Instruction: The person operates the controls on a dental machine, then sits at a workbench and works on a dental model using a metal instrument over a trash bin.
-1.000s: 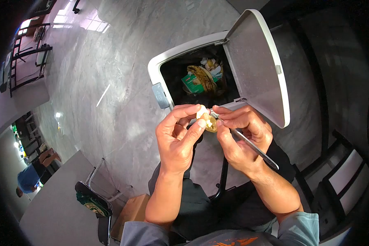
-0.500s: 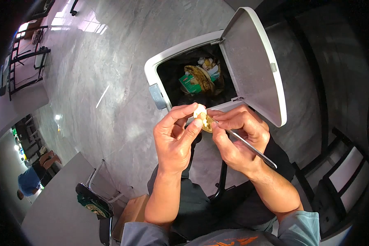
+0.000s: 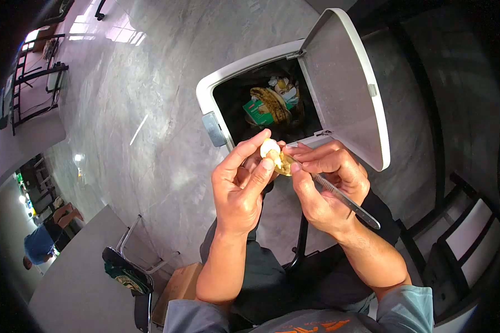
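Observation:
A small piece of food (image 3: 270,148), whitish with a yellow-brown peel (image 3: 285,166) hanging from its right side, sits between my two hands above the near edge of the bin; I cannot tell its exact kind. My left hand (image 3: 240,186) pinches the pale part between thumb and fingers. My right hand (image 3: 334,186) is closed round a slim metal tool (image 3: 354,208), which has a ridged stretch and a rounded end pointing toward my wrist. Its thumb and fingertips meet the peel. The tool's front end is hidden by the fingers.
Ahead is a white bin (image 3: 205,91) with its lid (image 3: 344,83) raised to the right. Inside lie a green box (image 3: 258,114) and a browned banana peel (image 3: 272,102). A cardboard box (image 3: 180,286) and a chair (image 3: 141,299) are at lower left; a person (image 3: 39,244) is farther off.
The metal tool has turned in my right hand, so its ridged flat side now shows. Both hands have shifted slightly right, still holding the piece of food.

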`<state>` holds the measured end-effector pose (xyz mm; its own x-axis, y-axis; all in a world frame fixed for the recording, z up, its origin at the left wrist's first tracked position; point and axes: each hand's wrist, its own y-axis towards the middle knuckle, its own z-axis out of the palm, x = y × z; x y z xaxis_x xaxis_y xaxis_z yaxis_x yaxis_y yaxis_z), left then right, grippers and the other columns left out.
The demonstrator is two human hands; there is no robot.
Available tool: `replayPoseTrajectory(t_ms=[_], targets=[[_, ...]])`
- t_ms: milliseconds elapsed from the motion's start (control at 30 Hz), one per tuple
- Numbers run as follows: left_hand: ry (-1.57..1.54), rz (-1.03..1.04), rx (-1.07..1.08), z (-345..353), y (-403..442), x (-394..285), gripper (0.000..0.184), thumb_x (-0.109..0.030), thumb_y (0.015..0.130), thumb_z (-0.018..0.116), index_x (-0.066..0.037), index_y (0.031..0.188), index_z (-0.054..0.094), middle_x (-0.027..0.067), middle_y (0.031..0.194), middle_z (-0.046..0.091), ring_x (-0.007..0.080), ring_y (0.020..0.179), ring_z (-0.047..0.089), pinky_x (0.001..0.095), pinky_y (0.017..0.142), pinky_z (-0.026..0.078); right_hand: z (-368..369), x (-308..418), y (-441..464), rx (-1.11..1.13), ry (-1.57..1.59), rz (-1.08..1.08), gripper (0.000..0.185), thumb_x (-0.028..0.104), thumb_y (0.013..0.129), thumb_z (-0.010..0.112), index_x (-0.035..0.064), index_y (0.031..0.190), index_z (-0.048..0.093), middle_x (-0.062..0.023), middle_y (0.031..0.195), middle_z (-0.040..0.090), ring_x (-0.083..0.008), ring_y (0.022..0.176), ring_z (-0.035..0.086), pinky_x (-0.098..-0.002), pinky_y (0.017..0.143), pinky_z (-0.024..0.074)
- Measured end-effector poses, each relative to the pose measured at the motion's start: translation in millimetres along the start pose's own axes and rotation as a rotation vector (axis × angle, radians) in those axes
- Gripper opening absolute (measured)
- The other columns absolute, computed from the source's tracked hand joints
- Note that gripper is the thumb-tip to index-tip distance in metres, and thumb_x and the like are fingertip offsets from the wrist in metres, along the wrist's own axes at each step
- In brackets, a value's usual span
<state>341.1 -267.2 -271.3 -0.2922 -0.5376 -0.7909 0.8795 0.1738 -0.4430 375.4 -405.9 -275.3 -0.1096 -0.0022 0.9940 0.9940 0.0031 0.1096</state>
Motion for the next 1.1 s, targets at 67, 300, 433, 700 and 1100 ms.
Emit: replayPoseTrajectory(t_ms=[67, 300, 433, 700, 1100], targets=[[0.011, 0.006, 0.021, -0.6, 0.1, -0.2, 0.038, 0.004, 0.093, 0.064, 0.005, 0.131, 0.059, 0.0037, 0.107, 0.060, 0.0080, 0.092, 0.058, 0.0206, 0.077, 0.048, 1.0, -1.8, 0.2, -0.014, -0.004, 0.004, 0.012, -0.007, 0.075, 0.073, -0.0014, 0.076, 0.062, -0.0152, 0.083, 0.072, -0.0239, 0.082, 0.074, -0.0358, 0.077, 0.0599], [0.029, 0.010, 0.033, -4.0, -0.2, 3.7, 0.039, 0.004, 0.093, 0.063, 0.005, 0.132, 0.059, 0.0020, 0.106, 0.057, 0.0043, 0.082, 0.049, 0.0183, 0.069, 0.041, 3.7, -4.9, 1.8, 0.000, -0.047, -0.006, 0.011, -0.007, 0.077, 0.072, -0.0010, 0.076, 0.063, -0.0153, 0.082, 0.072, -0.0242, 0.083, 0.074, -0.0333, 0.073, 0.0593], [0.065, 0.043, 0.027, -2.5, 1.1, 2.2, 0.038, 0.004, 0.094, 0.062, 0.005, 0.132, 0.059, 0.0027, 0.106, 0.058, 0.0050, 0.082, 0.050, 0.0185, 0.071, 0.043, 3.7, -2.2, 1.9, 0.018, -0.052, 0.008, 0.010, -0.007, 0.077, 0.072, -0.0011, 0.075, 0.064, -0.0157, 0.082, 0.072, -0.0246, 0.084, 0.075, -0.0332, 0.073, 0.0592], [0.036, 0.030, 0.021, -2.3, 1.3, -1.3, 0.037, 0.000, 0.097, 0.060, 0.004, 0.134, 0.056, 0.0185, 0.122, 0.065, 0.0226, 0.114, 0.064, 0.0346, 0.098, 0.054, 3.0, -3.5, -0.8, 0.010, -0.066, 0.006, 0.010, -0.006, 0.077, 0.072, -0.0009, 0.079, 0.064, -0.0151, 0.084, 0.072, -0.0230, 0.079, 0.073, -0.0318, 0.071, 0.0578], [0.017, -0.026, -0.051, 2.4, 2.3, -5.8, 0.038, -0.001, 0.097, 0.054, 0.005, 0.135, 0.054, 0.0238, 0.125, 0.064, 0.0309, 0.114, 0.065, 0.0404, 0.098, 0.055, 2.4, -0.7, -0.1, 0.038, -0.134, 0.021, 0.010, -0.004, 0.076, 0.073, 0.0000, 0.081, 0.065, -0.0131, 0.081, 0.071, -0.0221, 0.073, 0.071, -0.0314, 0.067, 0.0551]])
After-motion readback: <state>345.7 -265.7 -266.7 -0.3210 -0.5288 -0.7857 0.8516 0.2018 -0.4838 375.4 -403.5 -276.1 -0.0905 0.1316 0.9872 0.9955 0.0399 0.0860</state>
